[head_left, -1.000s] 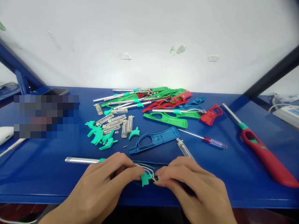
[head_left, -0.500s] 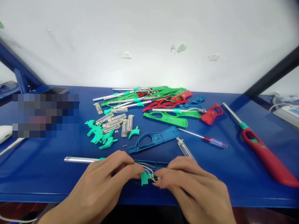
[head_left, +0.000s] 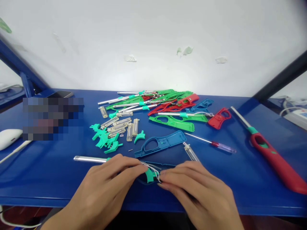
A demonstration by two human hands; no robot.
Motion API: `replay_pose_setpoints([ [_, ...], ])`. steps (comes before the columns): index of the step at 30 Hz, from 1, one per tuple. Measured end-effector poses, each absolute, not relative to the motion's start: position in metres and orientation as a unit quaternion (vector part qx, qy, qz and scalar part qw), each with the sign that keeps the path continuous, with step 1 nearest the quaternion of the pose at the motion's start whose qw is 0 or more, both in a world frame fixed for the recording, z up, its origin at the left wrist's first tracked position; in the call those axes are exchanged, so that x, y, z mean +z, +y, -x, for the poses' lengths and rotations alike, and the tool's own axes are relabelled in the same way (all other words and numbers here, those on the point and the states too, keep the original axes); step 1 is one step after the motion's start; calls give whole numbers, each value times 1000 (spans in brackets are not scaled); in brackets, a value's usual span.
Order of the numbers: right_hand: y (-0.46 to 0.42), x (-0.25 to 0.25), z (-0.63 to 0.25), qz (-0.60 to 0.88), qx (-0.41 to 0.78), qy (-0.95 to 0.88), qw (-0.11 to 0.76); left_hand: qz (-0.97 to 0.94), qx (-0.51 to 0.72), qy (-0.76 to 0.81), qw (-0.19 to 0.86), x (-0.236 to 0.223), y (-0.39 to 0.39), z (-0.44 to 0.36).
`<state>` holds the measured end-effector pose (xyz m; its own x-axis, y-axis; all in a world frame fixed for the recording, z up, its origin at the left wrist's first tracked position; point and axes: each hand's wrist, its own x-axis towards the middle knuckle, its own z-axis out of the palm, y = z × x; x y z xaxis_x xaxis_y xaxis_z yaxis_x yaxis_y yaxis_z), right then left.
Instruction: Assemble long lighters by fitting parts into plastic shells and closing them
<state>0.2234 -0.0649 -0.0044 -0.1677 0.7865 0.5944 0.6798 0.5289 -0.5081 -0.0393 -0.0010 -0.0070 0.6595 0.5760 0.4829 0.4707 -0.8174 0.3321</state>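
My left hand [head_left: 107, 182] is closed, thumb and index fingertip at a teal-green trigger [head_left: 150, 175]. Pinched fingers of my right hand [head_left: 192, 185] hold the trigger's wired end, where thin white wires [head_left: 153, 167] loop over it; the exact grip is partly hidden. Beneath both hands lies a blue lighter casing half [head_left: 165, 165], mostly covered. A silver lighter tube [head_left: 88, 159] sticks out left of my left hand. Just beyond my right hand is a clear fuel tank [head_left: 191, 152]. Another blue casing half [head_left: 161, 142] lies behind the hands.
Loose green triggers [head_left: 103, 139] and clear tanks [head_left: 135, 127] lie at centre left, near a small screw [head_left: 130, 150]. Behind are green casing halves [head_left: 172, 123], red ones and wired tubes. A screwdriver [head_left: 213, 144] and a red lighter [head_left: 275, 159] lie right; a white mouse-like object [head_left: 11, 139] left.
The trigger has shifted slightly up and to the right and sits lower over the blue casing half. My right fingertips now cover the dark part seen before. The view has moved a little.
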Motion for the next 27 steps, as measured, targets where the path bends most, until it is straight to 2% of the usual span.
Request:
replay_pose_setpoints([
  [9,-64,-2,-228,467,55,-793,386,-891,326,308,69,0,4,30],
  [27,-65,-6,-220,493,32,-769,405,-891,327,316,9,-3,4,31],
])
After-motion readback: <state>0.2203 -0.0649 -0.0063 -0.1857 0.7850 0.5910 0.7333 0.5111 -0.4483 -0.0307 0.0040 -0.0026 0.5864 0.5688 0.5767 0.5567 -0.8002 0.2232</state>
